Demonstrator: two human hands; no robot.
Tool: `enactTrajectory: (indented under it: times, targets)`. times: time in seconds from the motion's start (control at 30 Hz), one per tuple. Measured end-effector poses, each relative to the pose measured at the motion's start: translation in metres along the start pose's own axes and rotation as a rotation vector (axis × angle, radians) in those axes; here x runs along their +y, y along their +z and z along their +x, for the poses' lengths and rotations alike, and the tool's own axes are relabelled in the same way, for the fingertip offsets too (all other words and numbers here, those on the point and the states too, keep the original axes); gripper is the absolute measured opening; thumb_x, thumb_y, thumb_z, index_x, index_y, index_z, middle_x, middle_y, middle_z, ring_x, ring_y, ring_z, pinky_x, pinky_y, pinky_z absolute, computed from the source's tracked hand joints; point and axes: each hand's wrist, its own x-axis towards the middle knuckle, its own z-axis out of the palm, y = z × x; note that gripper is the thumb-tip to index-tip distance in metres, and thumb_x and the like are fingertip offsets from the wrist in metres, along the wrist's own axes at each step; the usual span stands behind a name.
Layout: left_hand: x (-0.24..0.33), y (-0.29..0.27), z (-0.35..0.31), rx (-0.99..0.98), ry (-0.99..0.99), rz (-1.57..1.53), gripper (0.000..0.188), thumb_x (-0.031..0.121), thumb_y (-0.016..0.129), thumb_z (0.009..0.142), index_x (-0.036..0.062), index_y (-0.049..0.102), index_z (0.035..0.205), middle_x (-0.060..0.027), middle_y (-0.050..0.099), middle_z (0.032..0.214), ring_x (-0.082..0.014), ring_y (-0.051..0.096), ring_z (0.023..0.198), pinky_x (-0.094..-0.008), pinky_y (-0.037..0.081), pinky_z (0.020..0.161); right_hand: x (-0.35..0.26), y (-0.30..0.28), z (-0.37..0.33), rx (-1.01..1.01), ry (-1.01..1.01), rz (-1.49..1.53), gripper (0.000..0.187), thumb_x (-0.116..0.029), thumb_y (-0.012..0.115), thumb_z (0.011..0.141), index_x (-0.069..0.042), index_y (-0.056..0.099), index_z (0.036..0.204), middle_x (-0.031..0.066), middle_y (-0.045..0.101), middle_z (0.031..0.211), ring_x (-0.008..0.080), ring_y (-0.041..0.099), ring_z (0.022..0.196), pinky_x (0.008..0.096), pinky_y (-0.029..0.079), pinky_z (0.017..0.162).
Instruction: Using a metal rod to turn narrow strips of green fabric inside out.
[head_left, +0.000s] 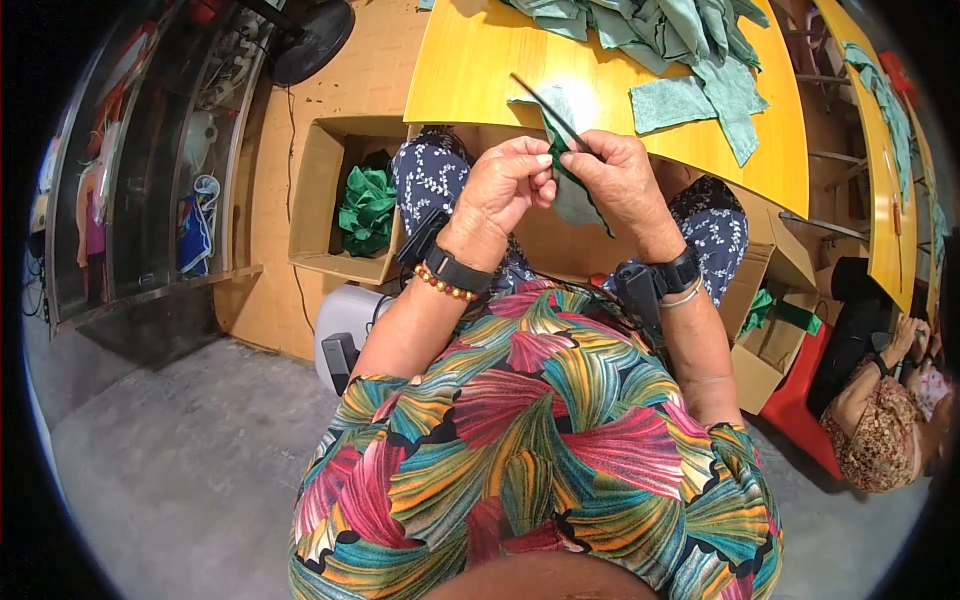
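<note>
Just off the near edge of the yellow table [455,75], my two hands meet over a small green cloth piece [575,203]. Thumb and fingers of my left hand [505,185] pinch the cloth's dark green folded edge. My right hand [622,185] is closed around a thin dark stick-like tool [543,105], its long end pointing up and left over the tabletop. The right thumb also presses by the cloth's edge. Part of the cloth hangs below my fingers, and another part reaches toward the table. The tool's lower end is hidden in my right hand.
Green cloth pieces [665,30] lie heaped at the table's far side. A cardboard box [310,225] with dark green pieces stands left of my knees, another [755,370] at right. Shelving [130,200] lines the left. A co-worker [880,420] sits at far right.
</note>
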Motion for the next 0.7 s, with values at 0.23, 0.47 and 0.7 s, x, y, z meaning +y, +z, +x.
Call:
enactTrajectory:
  times: [0.23,0.47,0.7]
  targets:
    - [0.0,-0.01,0.001,-0.32,-0.111,-0.265,0.011,0.006,0.053,0.082,0.0038,0.055,0.093,-0.0047,0.056,0.07,-0.0198,0.057,0.064,-0.034,0.046,0.06,-0.028,0.0,0.0,-0.095,0.33,0.524,0.011,-0.012,0.057,0.081,-0.002,0.06,0.083,-0.0015,0.057,0.067,0.0032,0.047,0.052,0.0166,0.036,0.046]
    - [-0.001,0.018,-0.002,0.021,0.137,-0.027,0.018,0.014,0.064,0.079,0.0025,0.052,0.083,-0.0085,0.06,0.073,-0.0163,0.06,0.06,-0.0261,0.052,0.056,-0.028,0.005,0.002,-0.051,0.268,0.387,0.009,-0.013,0.059,0.081,-0.005,0.06,0.078,-0.0053,0.052,0.062,0.0002,0.037,0.046,0.0152,0.028,0.041]
    - [0.002,0.005,-0.001,0.011,0.197,0.129,0.02,0.008,0.07,0.072,0.0028,0.052,0.079,-0.0064,0.059,0.071,-0.0136,0.058,0.055,-0.0232,0.05,0.051,-0.028,0.003,0.002,-0.168,0.261,0.392,0.014,-0.015,0.058,0.082,-0.001,0.061,0.081,-0.0037,0.054,0.066,0.0014,0.043,0.051,0.0165,0.034,0.044]
